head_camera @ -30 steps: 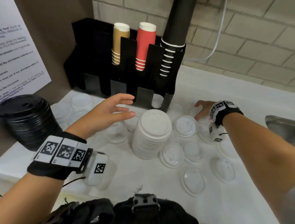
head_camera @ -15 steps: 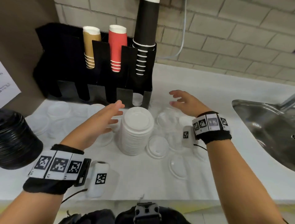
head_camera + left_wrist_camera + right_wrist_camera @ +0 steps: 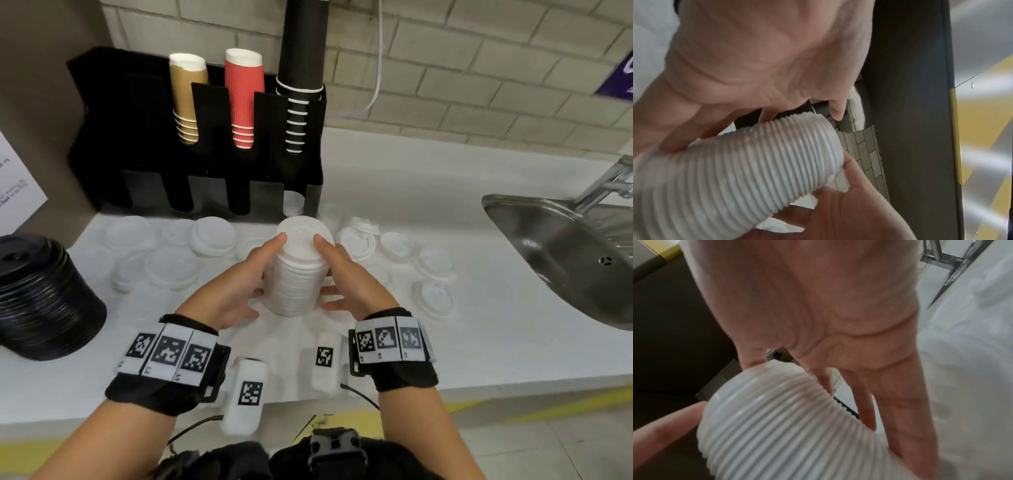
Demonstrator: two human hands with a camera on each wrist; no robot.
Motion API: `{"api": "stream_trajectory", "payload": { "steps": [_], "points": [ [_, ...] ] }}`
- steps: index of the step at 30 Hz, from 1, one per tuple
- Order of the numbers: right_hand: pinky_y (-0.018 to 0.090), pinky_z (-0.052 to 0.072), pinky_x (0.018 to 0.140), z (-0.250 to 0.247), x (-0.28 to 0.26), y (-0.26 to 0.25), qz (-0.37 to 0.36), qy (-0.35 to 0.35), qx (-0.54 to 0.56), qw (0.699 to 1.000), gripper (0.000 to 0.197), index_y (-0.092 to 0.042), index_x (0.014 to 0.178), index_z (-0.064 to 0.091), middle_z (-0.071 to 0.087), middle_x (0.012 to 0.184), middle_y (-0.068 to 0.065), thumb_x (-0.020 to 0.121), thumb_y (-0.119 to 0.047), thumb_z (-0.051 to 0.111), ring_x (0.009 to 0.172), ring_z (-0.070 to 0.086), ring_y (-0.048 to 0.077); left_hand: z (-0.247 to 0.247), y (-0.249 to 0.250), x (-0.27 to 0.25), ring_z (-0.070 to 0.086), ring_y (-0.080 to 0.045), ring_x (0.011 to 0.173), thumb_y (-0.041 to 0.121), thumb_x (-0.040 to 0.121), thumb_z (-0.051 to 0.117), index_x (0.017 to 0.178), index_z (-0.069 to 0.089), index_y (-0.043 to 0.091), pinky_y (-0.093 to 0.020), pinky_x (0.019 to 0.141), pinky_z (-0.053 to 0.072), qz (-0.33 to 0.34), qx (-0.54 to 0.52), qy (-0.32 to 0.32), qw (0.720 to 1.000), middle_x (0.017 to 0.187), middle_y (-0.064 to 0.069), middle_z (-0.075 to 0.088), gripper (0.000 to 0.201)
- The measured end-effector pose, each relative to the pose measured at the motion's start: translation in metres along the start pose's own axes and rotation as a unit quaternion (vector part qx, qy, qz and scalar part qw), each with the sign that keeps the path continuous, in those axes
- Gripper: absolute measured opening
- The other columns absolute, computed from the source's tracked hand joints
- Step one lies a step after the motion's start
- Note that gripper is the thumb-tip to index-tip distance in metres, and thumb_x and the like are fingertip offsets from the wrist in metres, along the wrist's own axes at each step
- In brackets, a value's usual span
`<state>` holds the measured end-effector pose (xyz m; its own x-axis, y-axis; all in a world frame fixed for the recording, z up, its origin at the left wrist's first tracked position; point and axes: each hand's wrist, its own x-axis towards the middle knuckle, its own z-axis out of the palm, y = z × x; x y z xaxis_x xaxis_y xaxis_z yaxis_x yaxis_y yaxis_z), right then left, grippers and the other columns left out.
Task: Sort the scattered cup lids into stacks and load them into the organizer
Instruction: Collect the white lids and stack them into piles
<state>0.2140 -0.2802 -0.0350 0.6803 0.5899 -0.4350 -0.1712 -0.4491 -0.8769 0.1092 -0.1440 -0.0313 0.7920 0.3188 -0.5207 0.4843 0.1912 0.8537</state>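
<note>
A tall stack of white lids [image 3: 298,274] stands on the white counter in front of the black organizer [image 3: 137,137]. My left hand [image 3: 239,284] grips its left side and my right hand [image 3: 349,277] grips its right side, thumbs and fingers spread around the ribbed wall. The left wrist view shows the stack [image 3: 735,170] lying between the left hand [image 3: 766,56] and the other palm. In the right wrist view the stack [image 3: 787,426] sits between the right hand's [image 3: 818,305] thumb and long fingers. A white lid [image 3: 293,202] shows in the organizer's rightmost lower slot.
Loose white lids [image 3: 214,234] and clear lids [image 3: 433,296] lie scattered left and right of the stack. A black lid stack [image 3: 41,294] stands at the left edge. Brown, red and black cup stacks fill the organizer's upper slots. A steel sink [image 3: 565,246] lies to the right.
Both hands have come in from the sides and closed around the white lid stack. The right hand left the loose lids on the right. The head view has shifted right.
</note>
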Motion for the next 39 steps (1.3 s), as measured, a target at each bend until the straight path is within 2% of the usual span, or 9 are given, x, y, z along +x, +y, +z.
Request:
{"api": "stream_trajectory", "payload": {
  "steps": [7, 17, 21, 24, 27, 30, 32, 36, 39],
  "points": [
    [0.044, 0.048, 0.091, 0.010, -0.002, 0.005, 0.026, -0.005, 0.029, 0.999, 0.075, -0.040, 0.138, 0.034, 0.050, 0.135, 0.000, 0.075, -0.080, 0.044, 0.113, 0.057, 0.029, 0.000, -0.006, 0.005, 0.037, -0.024, 0.139, 0.077, 0.079, 0.046, 0.147, 0.032, 0.038, -0.059, 0.110, 0.026, -0.012, -0.037, -0.018, 0.999, 0.152, 0.000, 0.039, 0.080],
    [0.038, 0.051, 0.081, 0.019, 0.002, -0.001, 0.043, 0.004, 0.057, 0.997, 0.070, -0.039, 0.136, 0.036, 0.052, 0.131, 0.000, 0.077, -0.071, 0.054, 0.113, 0.056, 0.027, 0.002, -0.002, 0.008, 0.045, -0.028, 0.131, 0.081, 0.074, 0.048, 0.141, 0.042, 0.031, -0.053, 0.110, 0.028, -0.010, -0.008, 0.027, 1.000, 0.143, -0.007, 0.049, 0.084],
    [0.038, 0.052, 0.078, 0.016, 0.006, -0.003, 0.047, 0.006, 0.066, 0.997, 0.071, -0.039, 0.134, 0.039, 0.052, 0.131, 0.000, 0.074, -0.071, 0.058, 0.112, 0.056, 0.027, 0.002, 0.001, 0.008, 0.043, -0.032, 0.131, 0.085, 0.056, 0.052, 0.139, 0.043, 0.028, -0.055, 0.110, 0.027, -0.003, 0.002, 0.023, 1.000, 0.136, -0.006, 0.049, 0.101],
    [0.037, 0.051, 0.075, 0.017, 0.008, -0.004, 0.059, -0.005, 0.061, 0.996, 0.071, -0.041, 0.133, 0.039, 0.053, 0.130, -0.001, 0.072, -0.071, 0.060, 0.110, 0.057, 0.025, -0.002, -0.002, 0.009, 0.044, -0.029, 0.129, 0.082, 0.058, 0.056, 0.128, 0.046, 0.029, -0.053, 0.110, 0.030, -0.011, -0.026, 0.007, 1.000, 0.127, -0.002, 0.050, 0.089],
    [0.036, 0.051, 0.074, 0.020, 0.010, -0.003, 0.065, -0.011, 0.061, 0.996, 0.074, -0.042, 0.133, 0.040, 0.054, 0.128, -0.002, 0.069, -0.072, 0.062, 0.107, 0.058, 0.024, -0.002, -0.003, 0.012, 0.050, -0.023, 0.120, 0.078, 0.059, 0.061, 0.133, 0.047, 0.026, -0.048, 0.100, 0.036, 0.002, -0.050, -0.001, 0.999, 0.124, 0.002, 0.053, 0.091],
    [0.037, 0.050, 0.078, 0.019, 0.011, -0.004, 0.051, -0.012, 0.058, 0.997, 0.079, -0.043, 0.132, 0.039, 0.055, 0.126, -0.003, 0.064, -0.075, 0.064, 0.108, 0.058, 0.023, -0.002, 0.003, 0.010, 0.060, -0.009, 0.088, 0.071, 0.057, 0.064, 0.136, 0.048, 0.025, -0.026, 0.066, 0.054, 0.031, -0.091, -0.016, 0.995, 0.105, 0.008, 0.062, 0.093],
    [0.037, 0.049, 0.079, 0.018, 0.010, -0.007, 0.040, -0.012, 0.050, 0.998, 0.084, -0.043, 0.134, 0.038, 0.054, 0.128, -0.003, 0.061, -0.077, 0.064, 0.110, 0.057, 0.022, -0.003, 0.004, 0.009, 0.062, -0.006, 0.087, 0.070, 0.058, 0.065, 0.133, 0.051, 0.027, -0.020, 0.052, 0.053, 0.053, -0.100, -0.019, 0.993, 0.103, 0.009, 0.064, 0.088],
    [0.037, 0.049, 0.078, 0.016, 0.007, -0.019, 0.021, -0.016, 0.048, 0.999, 0.087, -0.044, 0.134, 0.037, 0.051, 0.130, -0.002, 0.058, -0.079, 0.061, 0.109, 0.056, 0.022, -0.009, 0.003, 0.014, 0.064, -0.009, 0.104, 0.074, 0.054, 0.068, 0.127, 0.054, 0.034, -0.025, 0.074, 0.052, 0.111, -0.130, -0.021, 0.985, 0.114, 0.009, 0.067, 0.085],
    [0.037, 0.048, 0.076, 0.017, 0.007, -0.033, 0.002, -0.032, 0.026, 0.999, 0.085, -0.046, 0.136, 0.034, 0.049, 0.131, -0.004, 0.062, -0.082, 0.056, 0.106, 0.056, 0.020, -0.019, 0.004, 0.016, 0.070, -0.007, 0.097, 0.078, 0.055, 0.068, 0.113, 0.065, 0.045, -0.029, 0.071, 0.058, 0.133, -0.194, -0.042, 0.971, 0.107, 0.010, 0.074, 0.067]
  ]
}}
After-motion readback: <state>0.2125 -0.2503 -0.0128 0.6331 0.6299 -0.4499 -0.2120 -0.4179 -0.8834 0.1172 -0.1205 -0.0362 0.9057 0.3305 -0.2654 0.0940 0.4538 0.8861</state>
